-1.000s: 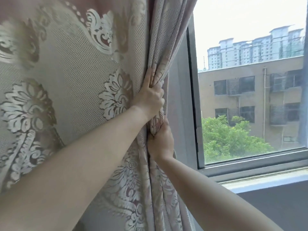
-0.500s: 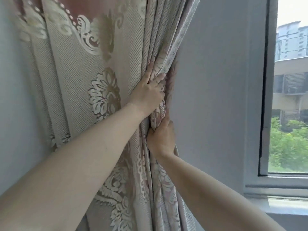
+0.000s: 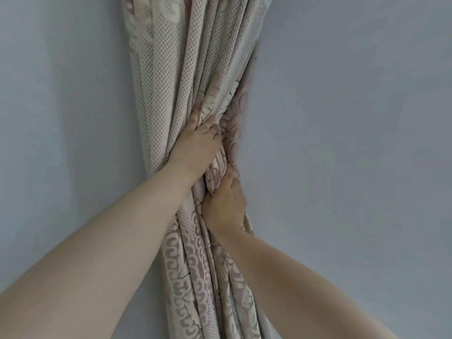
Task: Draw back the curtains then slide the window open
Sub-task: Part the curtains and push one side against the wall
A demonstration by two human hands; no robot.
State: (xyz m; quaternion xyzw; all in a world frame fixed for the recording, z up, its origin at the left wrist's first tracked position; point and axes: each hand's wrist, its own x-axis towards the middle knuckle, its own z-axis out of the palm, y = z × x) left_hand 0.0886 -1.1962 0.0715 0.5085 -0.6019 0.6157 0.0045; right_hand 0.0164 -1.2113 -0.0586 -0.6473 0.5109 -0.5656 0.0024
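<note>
A beige curtain (image 3: 195, 57) with a pale floral and scroll pattern hangs bunched into a narrow bundle of folds against a plain wall. My left hand (image 3: 195, 148) grips the folds from the left at mid height. Just below it, my right hand (image 3: 226, 204) clutches the bundle's right edge. Both forearms reach up from the bottom corners. The window is out of view.
Bare grey-blue wall (image 3: 354, 143) fills both sides of the bunched curtain. Nothing else shows in the frame.
The curtain has been gathered further left into a tight bundle. The view has swung left with it, so the window and the buildings outside have left the frame.
</note>
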